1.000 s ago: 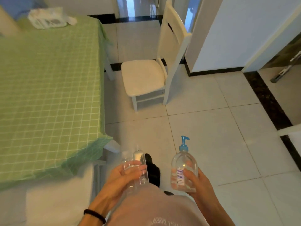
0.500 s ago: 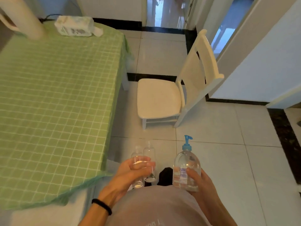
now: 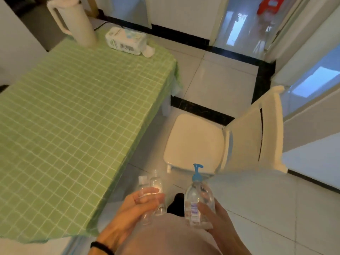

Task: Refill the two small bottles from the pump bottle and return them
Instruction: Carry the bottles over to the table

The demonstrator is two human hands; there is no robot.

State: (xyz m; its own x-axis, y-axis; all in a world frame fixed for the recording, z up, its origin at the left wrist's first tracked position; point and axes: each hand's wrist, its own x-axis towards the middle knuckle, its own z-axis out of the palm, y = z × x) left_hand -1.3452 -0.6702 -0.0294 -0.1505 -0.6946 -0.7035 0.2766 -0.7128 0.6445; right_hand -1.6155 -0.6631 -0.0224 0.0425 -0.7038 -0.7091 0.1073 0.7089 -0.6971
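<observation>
Cool daylight enters through the doorway (image 3: pixel 244 28) at the top right and lies as pale blue glare on the glossy floor tiles (image 3: pixel 217 83) and on the white panel (image 3: pixel 312 81) at the right edge. The room is moderately bright, with soft shadows: a dim band on the tiles along the right edge of the green tablecloth (image 3: pixel 73 116). Motion blur smears the frame; the grid lines, the white jug (image 3: pixel 77 23) and the chair (image 3: pixel 195 142) have soft outlines. Wide-angle bending bows the table's edges and wall lines toward the corners. The clear pump bottle (image 3: pixel 198 201) and two small bottles (image 3: pixel 153 183) carry faint highlights
</observation>
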